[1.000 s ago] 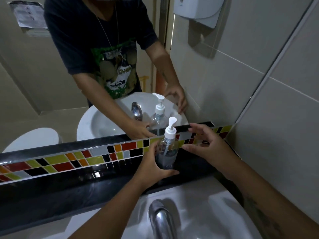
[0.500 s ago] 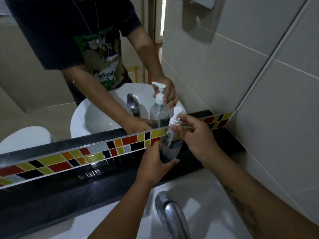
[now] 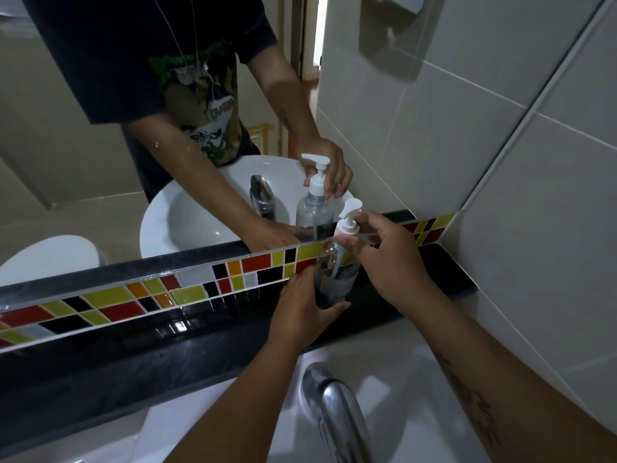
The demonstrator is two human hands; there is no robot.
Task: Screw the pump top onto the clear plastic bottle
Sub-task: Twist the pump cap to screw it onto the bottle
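Note:
A clear plastic bottle stands upright on the black ledge under the mirror, with a little liquid in it. Its white pump top sits on the neck, nozzle pointing up and right. My left hand wraps the bottle's lower body from the left. My right hand pinches the pump's collar with thumb and fingertips from the right. The dip tube shows through the clear wall.
A mirror behind the ledge reflects the bottle, both hands and a person's torso. A strip of coloured tiles runs along the ledge. A chrome tap and white basin lie below. The tiled wall closes in on the right.
My right hand came in from the right and closed on the pump collar. The left hand kept hold of the bottle. The view moved closer and lower.

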